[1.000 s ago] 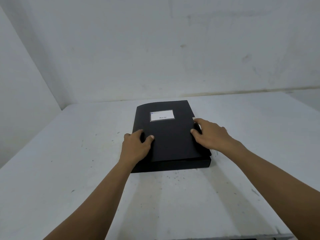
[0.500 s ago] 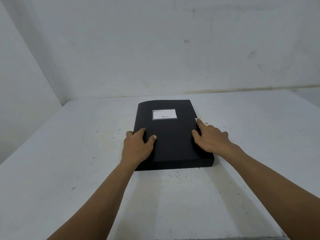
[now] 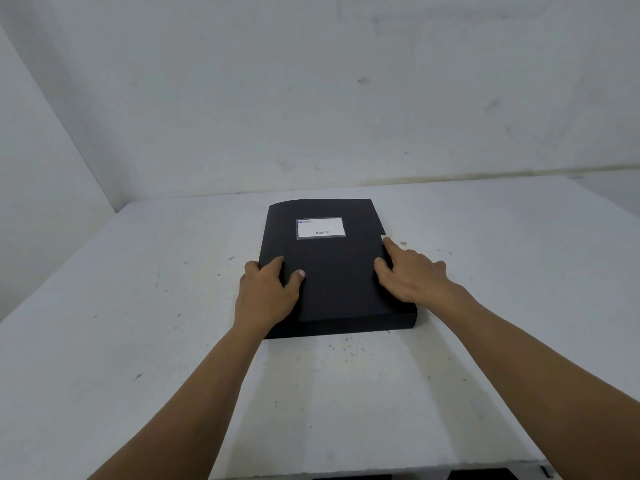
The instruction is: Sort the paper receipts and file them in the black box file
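A black box file [image 3: 332, 271] lies shut and flat on the white table [image 3: 138, 341], with a white label [image 3: 320, 227] on its lid. My left hand [image 3: 268, 292] grips the file's left edge, thumb on the lid and fingers curled over the side. My right hand [image 3: 410, 275] lies over the right edge, thumb on the lid and index finger stretched along the rim. A small white paper corner [image 3: 383, 236] sticks out of the file at that fingertip. No loose receipts are in view.
The table meets white walls [image 3: 311, 98] at the back and the left. Its front edge [image 3: 381, 471] runs along the bottom of the view. Small dark specks dot the surface around the file.
The lid, slightly lifted at its near right a second ago, now lies flat. My right hand has slid outward onto the right edge. My left hand has kept its hold.
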